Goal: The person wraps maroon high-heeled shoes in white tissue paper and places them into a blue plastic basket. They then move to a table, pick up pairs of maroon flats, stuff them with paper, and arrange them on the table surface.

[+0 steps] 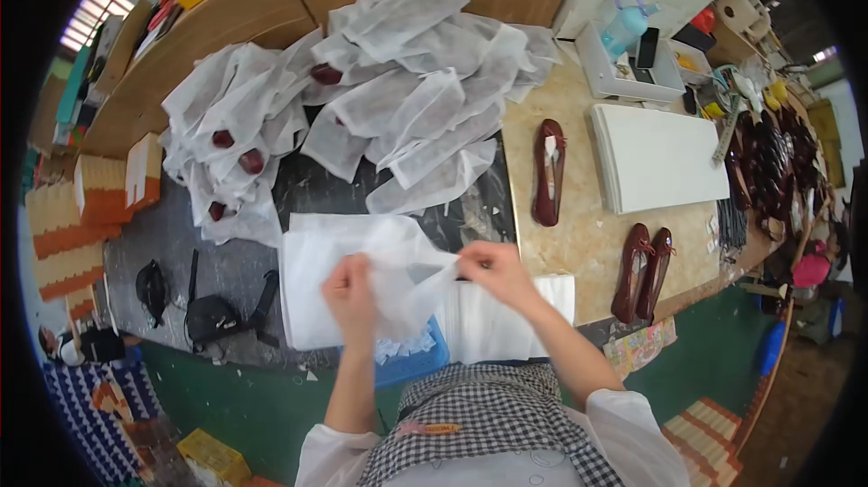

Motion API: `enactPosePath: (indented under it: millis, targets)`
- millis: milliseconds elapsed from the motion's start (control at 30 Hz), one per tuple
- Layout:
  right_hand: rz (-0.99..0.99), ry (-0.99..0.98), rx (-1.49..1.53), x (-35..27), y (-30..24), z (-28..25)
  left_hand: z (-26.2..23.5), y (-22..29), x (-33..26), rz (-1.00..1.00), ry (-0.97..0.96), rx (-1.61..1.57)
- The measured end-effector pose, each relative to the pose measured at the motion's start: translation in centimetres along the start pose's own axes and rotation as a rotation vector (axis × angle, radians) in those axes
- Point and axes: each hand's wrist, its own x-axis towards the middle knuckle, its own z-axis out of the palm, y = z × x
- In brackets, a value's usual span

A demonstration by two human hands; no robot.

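A thin white fabric bag (402,252) is stretched between my two hands, blurred by motion. My left hand (351,293) is closed on its near left part, above a pile of flat white bags (303,306). With finger and thumb my right hand (497,270) pinches the bag's right corner. Under that hand lies a stack of white sheets (515,320). Between the two piles, at the table's near edge, a blue tray (434,362) holds small white slips. To the right are a single dark red flat shoe (548,170) and a pair of dark red flats (642,274).
White bags with dark red shoes (416,89) heap up at the back. A white board stack (665,157) lies right, below a white bin (628,80) holding a bottle and phone. Black pouches (212,317) rest at left. More dark shoes (778,161) pile up far right.
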Motion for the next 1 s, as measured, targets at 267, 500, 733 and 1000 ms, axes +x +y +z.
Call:
enactPosePath:
  millis: [267,500,733,1000]
  targets:
    - [0.126,0.663,-0.707,2.8,13.8,-14.0,3.4,-0.5,0.9,0.126,-0.270,0.327]
    - [-0.042,-0.191,-0.549,-9.4,-2.9,-9.3,1.8,-3.2,2.4,0.311,-0.211,0.564]
    - [0.242,-0.265,0.352,-4.1,-3.1,1.0,0.5,1.4,-8.4,0.611,-0.406,0.405]
    - [-0.127,-0.169,0.014,-8.9,-3.5,4.9,-0.6,1.2,-9.0,-0.025,-0.329,-0.114]
